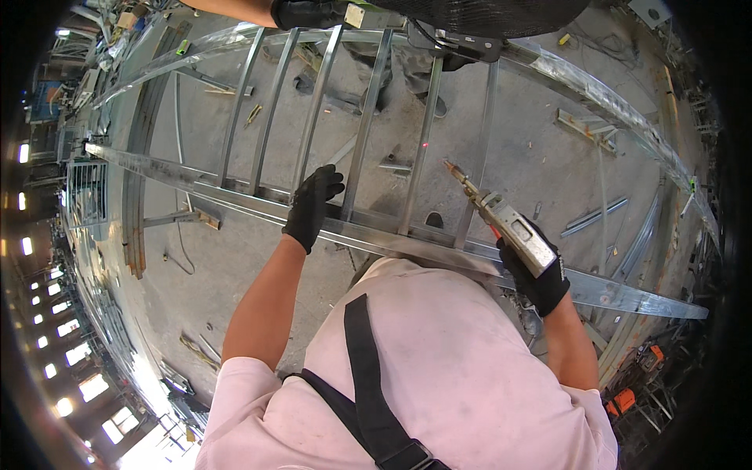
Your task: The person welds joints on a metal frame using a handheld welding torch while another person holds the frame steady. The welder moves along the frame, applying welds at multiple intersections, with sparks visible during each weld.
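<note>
My right hand (537, 270), in a black glove, is closed round a handheld laser welding gun (513, 229). Its copper-coloured tip points up and left over the frame, and a red light dot shows on a nearby crossbar (417, 168). My left hand (313, 205), also black-gloved, is at the near rail (258, 205) of a ladder-like metal frame, beside the lower end of another crossbar (313, 117). Its fingers point right, loosely bent and slightly apart, with nothing visible in them. Whether they touch the rail is hard to tell.
Across the frame stands another person, whose black-gloved hand (309, 12) is near the far rail (603, 90). Small metal stands (587, 129) and loose metal lengths (594, 218) lie on the concrete floor (540, 168). Long beams (135, 184) run along the left.
</note>
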A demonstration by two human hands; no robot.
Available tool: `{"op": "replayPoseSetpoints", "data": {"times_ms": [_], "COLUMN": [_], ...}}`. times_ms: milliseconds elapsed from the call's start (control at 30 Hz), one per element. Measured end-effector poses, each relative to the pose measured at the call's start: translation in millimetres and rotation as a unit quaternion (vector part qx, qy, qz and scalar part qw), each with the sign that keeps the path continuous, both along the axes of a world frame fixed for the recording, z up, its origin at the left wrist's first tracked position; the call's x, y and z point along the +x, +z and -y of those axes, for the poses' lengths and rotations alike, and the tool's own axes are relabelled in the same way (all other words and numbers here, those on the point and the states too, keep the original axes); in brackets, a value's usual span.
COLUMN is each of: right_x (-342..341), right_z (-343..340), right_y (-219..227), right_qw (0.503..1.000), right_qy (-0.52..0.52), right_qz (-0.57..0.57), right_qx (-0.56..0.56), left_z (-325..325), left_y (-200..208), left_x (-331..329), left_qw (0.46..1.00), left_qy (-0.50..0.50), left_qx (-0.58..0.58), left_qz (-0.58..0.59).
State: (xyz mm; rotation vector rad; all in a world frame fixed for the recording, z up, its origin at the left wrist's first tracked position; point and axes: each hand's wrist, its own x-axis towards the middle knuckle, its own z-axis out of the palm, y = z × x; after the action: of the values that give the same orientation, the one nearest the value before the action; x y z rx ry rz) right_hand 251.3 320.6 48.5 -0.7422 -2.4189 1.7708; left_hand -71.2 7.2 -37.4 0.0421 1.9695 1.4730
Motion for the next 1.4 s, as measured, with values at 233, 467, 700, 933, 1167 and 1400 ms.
{"op": "replayPoseSetpoints", "data": {"times_ms": [233, 467, 700, 933, 1167, 1400], "right_x": [21.7, 52.2, 48.1, 42.8, 45.5, 45.5], "right_z": [-7.9, -21.3, -22.4, -23.9, -24.3, -28.1], "right_y": [-24.7, -74.3, -77.2, -86.0, -92.7, -99.1], "right_qw": [0.987, 0.958, 0.947, 0.921, 0.913, 0.907], "right_qy": [-0.08, -0.247, -0.282, -0.348, -0.357, -0.366], "right_qz": [-0.015, 0.08, 0.127, 0.167, 0.18, 0.19], "right_qx": [0.138, 0.12, 0.089, 0.052, 0.077, 0.092], "left_z": [2.9, 21.4, 25.7, 23.6, 5.8, -28.3], "left_y": [11.2, 22.6, 28.4, 28.9, 15.7, 0.9], "left_x": [-1.5, -1.8, -2.5, -3.8, -0.4, 27.1], "left_qw": [0.998, 0.997, 0.996, 0.992, 0.993, 0.825], "left_qy": [0.008, 0.033, 0.013, -0.044, -0.098, -0.315], "left_qx": [0.005, 0.039, 0.06, 0.071, 0.02, -0.326], "left_qz": [-0.055, -0.066, -0.07, -0.09, -0.064, -0.337]}}
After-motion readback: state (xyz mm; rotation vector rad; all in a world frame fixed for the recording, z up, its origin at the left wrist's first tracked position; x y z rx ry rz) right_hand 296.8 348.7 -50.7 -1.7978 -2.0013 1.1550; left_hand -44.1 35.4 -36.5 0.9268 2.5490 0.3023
